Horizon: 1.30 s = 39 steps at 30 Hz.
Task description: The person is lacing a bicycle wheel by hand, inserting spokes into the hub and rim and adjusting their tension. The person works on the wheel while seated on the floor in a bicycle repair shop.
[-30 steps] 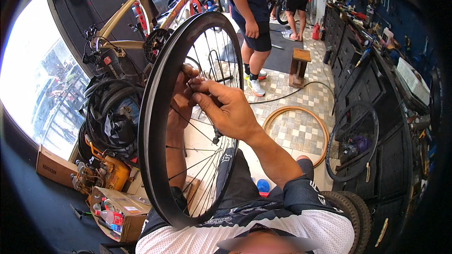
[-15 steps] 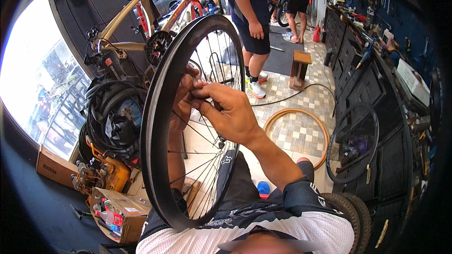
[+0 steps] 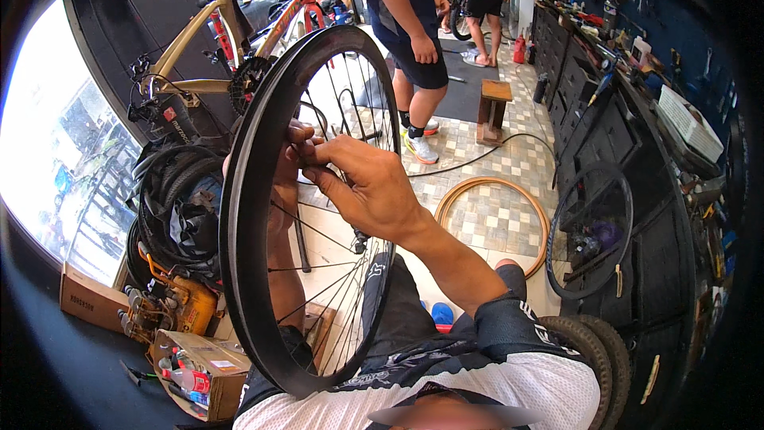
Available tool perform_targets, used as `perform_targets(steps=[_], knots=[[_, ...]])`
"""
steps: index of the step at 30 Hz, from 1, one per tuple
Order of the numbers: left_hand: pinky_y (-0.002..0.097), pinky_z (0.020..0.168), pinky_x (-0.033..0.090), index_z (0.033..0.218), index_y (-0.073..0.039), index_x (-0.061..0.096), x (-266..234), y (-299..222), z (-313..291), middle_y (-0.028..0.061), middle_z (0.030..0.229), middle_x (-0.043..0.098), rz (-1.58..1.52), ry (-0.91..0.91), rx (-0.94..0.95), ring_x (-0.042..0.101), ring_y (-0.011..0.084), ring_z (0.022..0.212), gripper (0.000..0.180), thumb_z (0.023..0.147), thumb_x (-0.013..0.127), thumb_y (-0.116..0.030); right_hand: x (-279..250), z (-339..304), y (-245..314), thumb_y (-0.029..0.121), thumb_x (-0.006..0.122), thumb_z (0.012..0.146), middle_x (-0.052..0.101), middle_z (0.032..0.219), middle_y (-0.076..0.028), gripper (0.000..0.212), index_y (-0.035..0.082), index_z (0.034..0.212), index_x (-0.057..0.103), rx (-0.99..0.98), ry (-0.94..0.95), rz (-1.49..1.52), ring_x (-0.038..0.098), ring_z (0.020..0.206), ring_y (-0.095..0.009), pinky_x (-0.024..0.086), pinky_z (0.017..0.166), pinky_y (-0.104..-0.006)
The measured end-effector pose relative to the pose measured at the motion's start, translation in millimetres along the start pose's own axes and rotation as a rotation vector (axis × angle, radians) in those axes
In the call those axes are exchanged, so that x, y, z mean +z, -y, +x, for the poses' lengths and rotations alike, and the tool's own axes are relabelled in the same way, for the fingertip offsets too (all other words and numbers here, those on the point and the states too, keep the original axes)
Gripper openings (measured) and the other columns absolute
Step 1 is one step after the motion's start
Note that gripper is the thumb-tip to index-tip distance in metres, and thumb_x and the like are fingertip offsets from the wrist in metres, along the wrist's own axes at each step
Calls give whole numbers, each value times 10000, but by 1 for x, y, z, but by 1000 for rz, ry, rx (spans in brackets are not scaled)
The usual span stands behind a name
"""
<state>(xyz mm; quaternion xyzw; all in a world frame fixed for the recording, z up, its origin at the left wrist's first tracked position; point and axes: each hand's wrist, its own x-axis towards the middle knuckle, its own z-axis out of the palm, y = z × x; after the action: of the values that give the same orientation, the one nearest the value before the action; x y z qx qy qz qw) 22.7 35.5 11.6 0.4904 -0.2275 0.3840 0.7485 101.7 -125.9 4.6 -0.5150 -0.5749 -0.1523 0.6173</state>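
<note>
A black bicycle wheel (image 3: 247,215) with a deep rim and thin dark spokes stands upright before my chest, its lower rim against my shirt. No tyre shows on it. My right hand (image 3: 366,183) reaches through from the right, thumb and forefinger pinched together at the rim's inner side. Whatever lies in that pinch is too small to make out. My left hand (image 3: 288,161) comes up behind the spokes, its fingertips meeting those of the right hand. The rim hides part of it, and its fingers are curled. The wheel's hub (image 3: 360,241) sits below my right wrist.
Left lie bundled tyres (image 3: 179,191), an orange compressor-like machine (image 3: 191,302) and a cardboard box (image 3: 211,370) of bottles. A tan tyre hoop (image 3: 541,231), another rim (image 3: 589,231) and a wooden stool (image 3: 493,103) are right. A person (image 3: 406,24) stands ahead beside bicycles.
The wheel and both hands have shifted slightly left in view, along with the surroundings. My fingers stay pinched together at the rim's inner side.
</note>
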Motion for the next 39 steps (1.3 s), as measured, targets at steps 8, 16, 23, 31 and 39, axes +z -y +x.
perform_targets(steps=[8, 16, 23, 31, 39], knots=[[389, 922, 566, 1271, -16, 657, -8, 13, -6, 125, 1080, 685, 29, -68, -67, 674, 216, 968, 303, 978, 710, -72, -3, -2, 0, 51, 730, 913, 721, 1022, -168, 192, 1, 1094, 692, -21, -10, -47, 731, 905, -348, 572, 770, -390], [357, 946, 504, 1167, -14, 652, 7, 2, -7, 95, 1060, 651, 84, -11, -74, 618, 195, 987, 254, 1029, 662, -228, 0, -4, -4, 120, 693, 933, 702, 992, -139, 182, 47, 1100, 676, -43, -6, -91, 715, 827, -372, 571, 684, -431], [326, 912, 519, 1277, -32, 604, 6, 2, -5, 98, 1132, 643, 25, 60, -88, 611, 183, 1007, 309, 1024, 663, -198, -1, -2, -5, 123, 689, 935, 696, 964, -134, 183, 47, 1102, 677, -110, -48, -79, 710, 795, -371, 565, 667, -438], [317, 903, 518, 1280, -29, 619, -2, 4, -6, 85, 1128, 649, 21, 74, -122, 609, 180, 1025, 317, 1038, 651, -231, -3, -6, 0, 14, 729, 906, 729, 1025, -182, 204, -20, 1105, 696, -41, -6, -100, 742, 919, -340, 583, 798, -378], [332, 877, 539, 1331, -15, 599, -6, -1, -9, 95, 1161, 669, 106, 25, -136, 652, 185, 999, 393, 1013, 693, -225, -5, -5, 6, 22, 724, 912, 727, 1004, -179, 211, -21, 1117, 701, 7, 39, -81, 741, 893, -323, 588, 784, -375]])
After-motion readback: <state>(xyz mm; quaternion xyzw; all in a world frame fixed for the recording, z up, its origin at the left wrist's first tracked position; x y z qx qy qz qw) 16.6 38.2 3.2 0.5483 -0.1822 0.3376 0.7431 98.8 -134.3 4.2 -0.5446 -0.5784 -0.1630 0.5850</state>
